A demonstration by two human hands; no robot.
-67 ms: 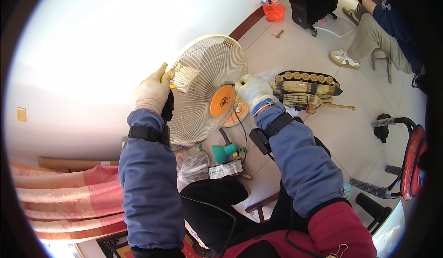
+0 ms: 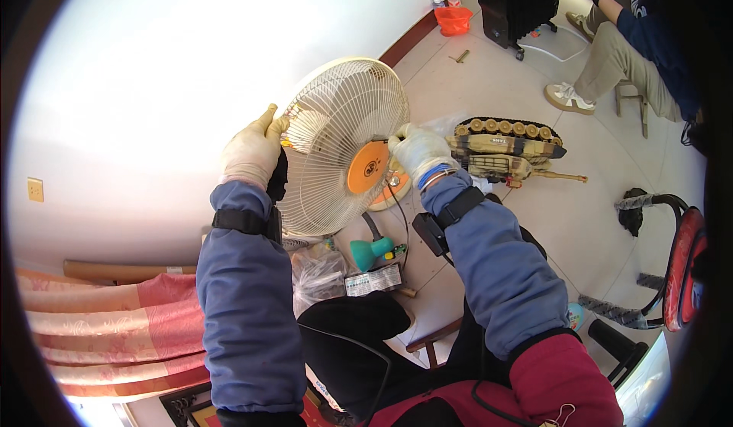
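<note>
A cream electric fan [image 2: 313, 186] with a wire guard and orange centre badge [image 2: 368, 166] stands tilted before me. My gloved left hand [image 2: 252, 150] is closed on the left rim of its guard, beside some dark material [image 2: 279, 179]. My gloved right hand [image 2: 420, 150] is closed near the guard's right part, just above the badge, at a small dark thing that I cannot make out. The fan's orange base [image 2: 388, 199] shows below the guard, with a cord hanging down.
A camouflage toy tank [image 2: 508, 144] lies on the right. A teal lamp [image 2: 366, 253], plastic bags [image 2: 317, 270], pink curtain [image 2: 114, 320], red-seated chair [image 2: 683, 266], red bucket [image 2: 453, 21] and black radiator [image 2: 511, 7] surround me. Another person [image 2: 630, 68] sits at upper right.
</note>
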